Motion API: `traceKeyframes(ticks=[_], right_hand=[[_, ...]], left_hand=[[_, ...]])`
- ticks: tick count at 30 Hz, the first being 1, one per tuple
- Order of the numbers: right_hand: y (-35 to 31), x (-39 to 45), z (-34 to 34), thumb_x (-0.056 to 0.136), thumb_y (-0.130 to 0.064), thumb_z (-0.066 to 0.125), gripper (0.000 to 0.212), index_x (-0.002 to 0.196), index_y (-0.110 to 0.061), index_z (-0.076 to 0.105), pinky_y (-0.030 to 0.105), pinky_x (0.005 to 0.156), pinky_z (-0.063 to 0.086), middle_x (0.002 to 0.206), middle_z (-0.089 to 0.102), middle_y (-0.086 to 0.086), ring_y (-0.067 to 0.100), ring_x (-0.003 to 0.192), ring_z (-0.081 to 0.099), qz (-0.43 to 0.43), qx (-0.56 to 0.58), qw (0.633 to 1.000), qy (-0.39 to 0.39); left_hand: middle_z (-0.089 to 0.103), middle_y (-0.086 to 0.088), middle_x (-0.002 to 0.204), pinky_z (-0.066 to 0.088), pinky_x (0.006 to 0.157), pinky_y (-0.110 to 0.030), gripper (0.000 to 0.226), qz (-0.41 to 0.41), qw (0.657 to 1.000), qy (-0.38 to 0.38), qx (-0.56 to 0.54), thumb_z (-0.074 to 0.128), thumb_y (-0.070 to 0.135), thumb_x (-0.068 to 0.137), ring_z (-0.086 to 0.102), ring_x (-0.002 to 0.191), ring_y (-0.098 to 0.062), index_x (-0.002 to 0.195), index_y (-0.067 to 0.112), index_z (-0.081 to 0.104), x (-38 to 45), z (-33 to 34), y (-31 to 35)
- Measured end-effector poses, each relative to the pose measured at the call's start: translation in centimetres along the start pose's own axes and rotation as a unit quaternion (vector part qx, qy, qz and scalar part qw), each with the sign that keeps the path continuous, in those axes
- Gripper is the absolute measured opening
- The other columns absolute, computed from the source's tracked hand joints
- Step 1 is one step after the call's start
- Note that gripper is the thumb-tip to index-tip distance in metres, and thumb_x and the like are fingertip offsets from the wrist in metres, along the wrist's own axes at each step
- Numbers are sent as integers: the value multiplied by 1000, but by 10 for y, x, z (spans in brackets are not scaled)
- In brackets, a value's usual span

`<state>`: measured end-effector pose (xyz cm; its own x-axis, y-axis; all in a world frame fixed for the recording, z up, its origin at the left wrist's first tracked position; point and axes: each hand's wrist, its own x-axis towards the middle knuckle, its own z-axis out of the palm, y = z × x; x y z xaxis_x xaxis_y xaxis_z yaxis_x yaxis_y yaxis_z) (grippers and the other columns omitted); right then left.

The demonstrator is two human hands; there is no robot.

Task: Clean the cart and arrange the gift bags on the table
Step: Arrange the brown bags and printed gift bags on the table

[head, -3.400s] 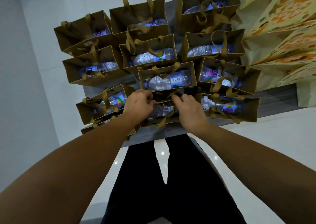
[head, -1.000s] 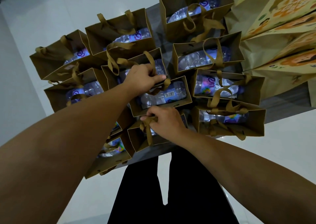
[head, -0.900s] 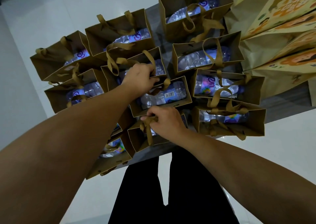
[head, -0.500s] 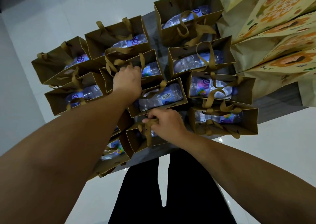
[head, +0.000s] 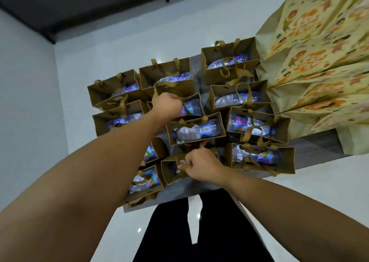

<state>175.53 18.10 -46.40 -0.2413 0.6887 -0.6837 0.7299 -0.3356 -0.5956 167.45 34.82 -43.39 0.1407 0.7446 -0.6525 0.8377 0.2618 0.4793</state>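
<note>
Several small brown paper gift bags with ribbon handles stand in rows on a grey table (head: 317,143), each with a water bottle lying inside. My left hand (head: 166,106) is curled round the ribbon handles of a middle-row bag (head: 191,106). My right hand (head: 201,166) grips the ribbon handle of the nearest bag (head: 169,171) at the table's front edge. Between my hands sits a bag with a barcode-labelled bottle (head: 196,131).
Large pale yellow printed bags (head: 311,61) crowd the table's right side. White tiled floor surrounds the table, with a dark ledge along the far wall. My black trousers (head: 189,231) are below the front edge. Bags at the left front overhang the edge.
My left hand left the nearest bag, reached up to the middle-row bag and closed on its handles. My right hand stayed on the nearest bag's handle. The view tilted up.
</note>
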Motion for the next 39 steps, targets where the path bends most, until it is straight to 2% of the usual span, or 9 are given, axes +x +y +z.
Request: traceKeyframes(ticks=[3, 8, 11, 16, 19, 22, 26, 30, 39], right_hand=[[-13, -23, -4, 90, -23, 65, 17, 74, -17, 64, 34, 73, 52, 78, 65, 5, 24, 80, 62, -22, -65, 997, -20], [-46, -60, -21, 84, -12, 65, 36, 57, -24, 44, 26, 57, 36, 61, 46, -6, 14, 64, 46, -41, -93, 994, 35], [-69, -85, -40, 82, -14, 66, 27, 61, -22, 51, 32, 60, 48, 65, 52, -2, 19, 69, 54, -32, -117, 991, 50], [-113, -131, -66, 78, -8, 65, 16, 67, -16, 57, 37, 65, 54, 75, 61, 6, 23, 75, 60, -21, -142, 978, 151], [-146, -161, -84, 81, -6, 63, 18, 68, -16, 56, 36, 61, 55, 76, 60, 3, 20, 73, 59, -26, -164, 958, 233], [-183, -197, -108, 84, -6, 61, 18, 72, -20, 60, 24, 58, 49, 78, 62, 0, 14, 74, 60, -29, -149, 939, 307], [-229, -240, -145, 84, -11, 59, 23, 64, -22, 57, 37, 60, 53, 71, 59, 3, 19, 71, 58, -59, -165, 902, 393], [-260, -264, -178, 80, -8, 61, 23, 59, -15, 56, 33, 52, 43, 61, 55, 4, 21, 61, 54, -91, -173, 869, 454], [-274, -247, -221, 83, -7, 65, 25, 61, -17, 58, 25, 50, 43, 57, 52, 0, 15, 53, 53, -144, -177, 875, 428]], left_hand=[[62, -9, 85, 46, 68, -33, 20, 22, 998, 30, 46, 48, 5, 91, 61, 90, -30, 88, 3, 67, -18, -23, 15], [65, -11, 83, 45, 62, -30, 28, 84, 992, 83, 43, 46, 5, 80, 58, 80, -31, 86, 1, 73, -66, -61, 44], [69, -12, 91, 57, 79, -39, 29, 135, 984, 114, 31, 47, 11, 84, 61, 86, -30, 88, 4, 74, -100, -87, 58], [68, -13, 97, 57, 84, -43, 27, 198, 966, 163, 21, 49, 13, 86, 62, 93, -31, 97, 6, 72, -159, -135, 63], [67, -11, 97, 56, 72, -39, 25, 235, 954, 185, 6, 55, 11, 86, 63, 91, -27, 106, 8, 68, -192, -165, 61], [65, -7, 92, 54, 66, -34, 11, 271, 937, 220, -5, 60, 12, 87, 63, 85, -23, 96, 16, 64, -225, -203, 61], [64, -7, 90, 54, 67, -34, 8, 289, 908, 302, -25, 57, 16, 95, 62, 82, -21, 97, 17, 64, -268, -253, 68], [63, -5, 87, 50, 66, -32, 10, 283, 871, 396, -68, 55, 18, 99, 60, 80, -19, 94, 18, 64, -305, -293, 74], [60, -5, 74, 53, 61, -33, 16, 249, 847, 465, -63, 57, 14, 92, 59, 69, -20, 78, 20, 60, -333, -332, 57]])
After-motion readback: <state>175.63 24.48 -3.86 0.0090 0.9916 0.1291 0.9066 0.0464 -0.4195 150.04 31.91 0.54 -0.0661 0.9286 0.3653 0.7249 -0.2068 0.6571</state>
